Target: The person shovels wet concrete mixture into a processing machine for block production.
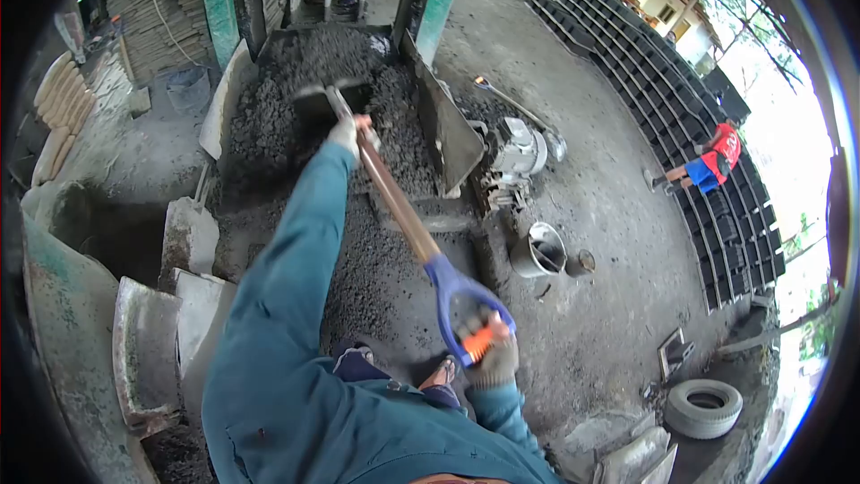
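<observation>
A shovel [400, 202] with a wooden shaft and a blue D-shaped handle slants across the middle of the head view. My left hand [349, 136], gloved with bare fingertips, is wrapped round the shaft close to the blade. At the other end my right hand [495, 351], also gloved, grips the orange crossbar of the handle. The shovel's blade [322, 106] is over dark, crumbly wet mix [269, 121], heaped between two metal side plates under a green frame. Both arms wear teal sleeves.
Right of the mix stand a motor [518, 151], a bucket [540, 251] and a small can [582, 262]. Another shovel [520, 100] lies behind them. A person in a red shirt [721, 151] stands by long racks of dark blocks [658, 81]. A tire [703, 408] lies at lower right.
</observation>
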`<action>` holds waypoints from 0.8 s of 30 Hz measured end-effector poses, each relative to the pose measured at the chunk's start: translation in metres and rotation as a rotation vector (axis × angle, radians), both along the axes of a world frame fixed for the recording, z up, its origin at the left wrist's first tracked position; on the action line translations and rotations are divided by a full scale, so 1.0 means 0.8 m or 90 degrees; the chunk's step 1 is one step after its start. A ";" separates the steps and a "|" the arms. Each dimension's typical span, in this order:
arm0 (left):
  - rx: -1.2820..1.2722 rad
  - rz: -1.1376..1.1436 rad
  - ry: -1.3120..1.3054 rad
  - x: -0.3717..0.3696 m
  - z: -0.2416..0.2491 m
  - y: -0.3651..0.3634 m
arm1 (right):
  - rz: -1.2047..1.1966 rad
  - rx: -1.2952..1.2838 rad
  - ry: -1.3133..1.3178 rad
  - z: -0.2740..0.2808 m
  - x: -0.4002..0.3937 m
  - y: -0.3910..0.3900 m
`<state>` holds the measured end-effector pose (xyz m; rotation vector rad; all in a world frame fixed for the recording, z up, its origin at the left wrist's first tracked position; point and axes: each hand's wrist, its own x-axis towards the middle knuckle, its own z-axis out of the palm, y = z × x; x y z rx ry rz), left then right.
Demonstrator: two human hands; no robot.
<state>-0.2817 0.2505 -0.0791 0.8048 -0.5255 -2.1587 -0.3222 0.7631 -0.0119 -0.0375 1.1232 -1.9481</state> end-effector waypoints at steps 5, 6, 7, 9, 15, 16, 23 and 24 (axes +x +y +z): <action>0.026 0.010 0.056 0.006 0.060 0.125 | -0.010 0.032 0.126 0.013 -0.040 0.099; 0.034 -0.039 0.093 0.008 0.067 0.170 | -0.025 0.064 0.144 -0.017 -0.068 0.147; 0.076 -0.067 0.127 0.008 0.068 0.215 | -0.064 0.126 0.145 -0.044 -0.086 0.188; 0.083 -0.105 0.148 -0.001 0.058 0.297 | -0.162 0.270 0.132 -0.090 -0.112 0.260; 0.100 -0.190 0.127 -0.026 0.002 0.481 | -0.195 0.234 0.015 -0.228 -0.121 0.478; 0.121 -0.203 0.120 -0.031 -0.011 0.506 | -0.197 0.238 0.001 -0.230 -0.113 0.506; 0.199 -0.210 0.044 -0.049 -0.006 0.635 | -0.169 0.167 -0.162 -0.130 -0.071 0.617; 0.224 -0.215 0.047 -0.053 -0.008 0.625 | -0.163 0.168 -0.164 -0.130 -0.076 0.616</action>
